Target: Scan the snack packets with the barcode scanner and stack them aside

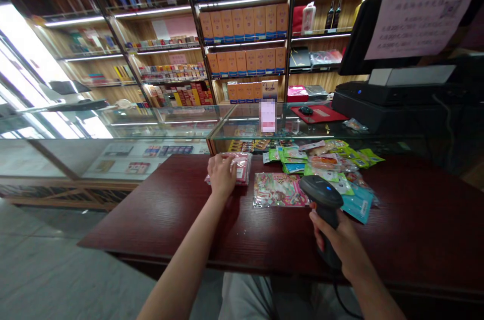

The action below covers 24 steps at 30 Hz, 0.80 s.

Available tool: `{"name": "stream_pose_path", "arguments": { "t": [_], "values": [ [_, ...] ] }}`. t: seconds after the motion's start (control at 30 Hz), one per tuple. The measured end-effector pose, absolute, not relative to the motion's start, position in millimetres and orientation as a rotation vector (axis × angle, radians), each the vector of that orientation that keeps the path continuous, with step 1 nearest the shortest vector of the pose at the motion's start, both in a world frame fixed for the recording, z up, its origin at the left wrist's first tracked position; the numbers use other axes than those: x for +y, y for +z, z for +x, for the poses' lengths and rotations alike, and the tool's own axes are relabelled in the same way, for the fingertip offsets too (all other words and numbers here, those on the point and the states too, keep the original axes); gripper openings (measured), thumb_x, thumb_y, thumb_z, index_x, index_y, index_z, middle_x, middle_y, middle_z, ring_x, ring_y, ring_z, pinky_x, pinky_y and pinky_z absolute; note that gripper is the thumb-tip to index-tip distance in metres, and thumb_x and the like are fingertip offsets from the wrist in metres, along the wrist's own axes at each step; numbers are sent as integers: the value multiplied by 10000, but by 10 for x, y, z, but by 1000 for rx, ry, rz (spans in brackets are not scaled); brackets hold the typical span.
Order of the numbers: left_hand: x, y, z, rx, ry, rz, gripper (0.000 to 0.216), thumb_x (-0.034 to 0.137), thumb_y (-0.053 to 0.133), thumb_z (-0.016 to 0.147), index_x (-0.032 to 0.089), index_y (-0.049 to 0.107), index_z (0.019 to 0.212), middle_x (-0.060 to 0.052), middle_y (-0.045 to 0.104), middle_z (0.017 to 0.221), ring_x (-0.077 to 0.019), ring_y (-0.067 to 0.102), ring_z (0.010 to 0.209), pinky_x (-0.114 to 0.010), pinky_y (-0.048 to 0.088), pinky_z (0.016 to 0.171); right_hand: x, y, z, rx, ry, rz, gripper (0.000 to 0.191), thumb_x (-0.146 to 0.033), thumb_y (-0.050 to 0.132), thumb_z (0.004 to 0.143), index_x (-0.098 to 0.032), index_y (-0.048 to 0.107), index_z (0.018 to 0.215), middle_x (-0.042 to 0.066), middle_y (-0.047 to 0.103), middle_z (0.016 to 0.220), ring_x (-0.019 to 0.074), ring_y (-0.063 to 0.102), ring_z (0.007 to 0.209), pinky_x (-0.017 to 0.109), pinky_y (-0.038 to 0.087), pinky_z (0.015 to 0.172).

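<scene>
My right hand (335, 237) is wrapped round the handle of a dark grey barcode scanner (321, 191), which shows a blue light on top. My left hand (222, 171) curls its fingers over the left side of a small stack of pink packets (242, 166) in clear wrap; the fingertips are partly hidden. Between the two hands, a flat printed packet (278, 190) with colourful pictures lies on the table, just left of the scanner's head. Behind the scanner spreads a pile of snack packets (325, 161), mostly green, with a blue packet (359, 203) at its right front.
The dark red wooden table (166, 219) meets a glass display counter (181, 131). On the glass are a mouse (305, 110) on a red mat, a small upright sign (268, 116) and a monitor (359, 38) at right. Shelves of boxed goods (242, 25) stand behind.
</scene>
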<state>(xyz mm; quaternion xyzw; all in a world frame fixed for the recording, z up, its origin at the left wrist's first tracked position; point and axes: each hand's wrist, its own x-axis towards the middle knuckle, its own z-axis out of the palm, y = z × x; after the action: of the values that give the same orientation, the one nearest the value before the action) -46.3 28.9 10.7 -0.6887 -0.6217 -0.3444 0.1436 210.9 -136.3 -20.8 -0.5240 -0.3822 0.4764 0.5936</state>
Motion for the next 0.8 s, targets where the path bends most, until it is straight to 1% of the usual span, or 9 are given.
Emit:
{"name": "stream_pose_path", "arguments": {
  "t": [0.13, 0.2, 0.3, 0.43, 0.5, 0.57, 0.7, 0.8],
  "values": [
    [88, -67, -84, -1320, -903, -2539, 305, 314, 470, 922, 217, 648, 1149, -95, 579, 1114, -245, 502, 1072, -399, 412, 966, -1361, -206, 2140, -861, 1105, -1223, 496, -522, 762, 678, -186, 591, 1000, -84, 497, 468, 94, 403, 342, 204, 331, 336],
    [6, -203, 29, -1173, -816, -2728, 321, 334, 458, 933, 220, 629, 1180, -95, 583, 1139, -235, 512, 1079, -393, 422, 968, -1368, -214, 2168, -867, 1105, -1229, 488, -530, 763, 674, -191, 590, 979, -82, 499, 468, 97, 402, 336, 209, 324, 332],
    [-63, -385, 85, -1129, -701, -2846, 374, 407, 489, 919, 214, 611, 1215, -108, 574, 1201, -248, 514, 1123, -411, 414, 1000, -1384, -229, 2205, -884, 1085, -1247, 463, -526, 751, 694, -193, 580, 966, -83, 495, 442, 98, 399, 330, 208, 324, 337],
    [-44, -504, 35, -1135, -637, -2892, 592, 533, 578, 840, 198, 531, 1326, -138, 510, 1352, -292, 434, 1277, -459, 344, 1084, -1399, -240, 2223, -830, 1055, -1246, 480, -529, 769, 667, -192, 578, 951, -82, 499, 444, 93, 398, 327, 202, 334, 330],
    [-13, -518, 4, -1167, -625, -2917, 615, 564, 595, 817, 201, 545, 1312, -139, 496, 1385, -296, 422, 1302, -460, 337, 1093, -1400, -244, 2224, -817, 1055, -1235, 487, -528, 775, 658, -190, 581, 949, -81, 507, 469, 87, 398, 330, 198, 336, 322],
    [11, -513, -12, -1203, -603, -2942, 587, 570, 603, 809, 201, 587, 1266, -136, 519, 1370, -291, 460, 1274, -442, 361, 1077, -1399, -249, 2229, -826, 1061, -1230, 478, -522, 770, 667, -189, 580, 953, -87, 501, 470, 81, 389, 327, 194, 334, 321],
    [28, -469, 14, -1200, -558, -2943, 547, 563, 623, 795, 195, 633, 1199, -132, 583, 1291, -282, 531, 1188, -406, 408, 1025, -1392, -260, 2244, -852, 1062, -1218, 444, -499, 761, 690, -189, 572, 945, -90, 503, 463, 77, 392, 319, 188, 331, 318],
    [29, -432, 61, -1140, -451, -2915, 494, 553, 619, 798, 196, 651, 1139, -128, 627, 1199, -272, 575, 1115, -390, 435, 975, -1387, -255, 2248, -856, 1055, -1220, 435, -494, 761, 691, -189, 569, 934, -86, 511, 456, 82, 404, 317, 191, 339, 319]
  ]
}}
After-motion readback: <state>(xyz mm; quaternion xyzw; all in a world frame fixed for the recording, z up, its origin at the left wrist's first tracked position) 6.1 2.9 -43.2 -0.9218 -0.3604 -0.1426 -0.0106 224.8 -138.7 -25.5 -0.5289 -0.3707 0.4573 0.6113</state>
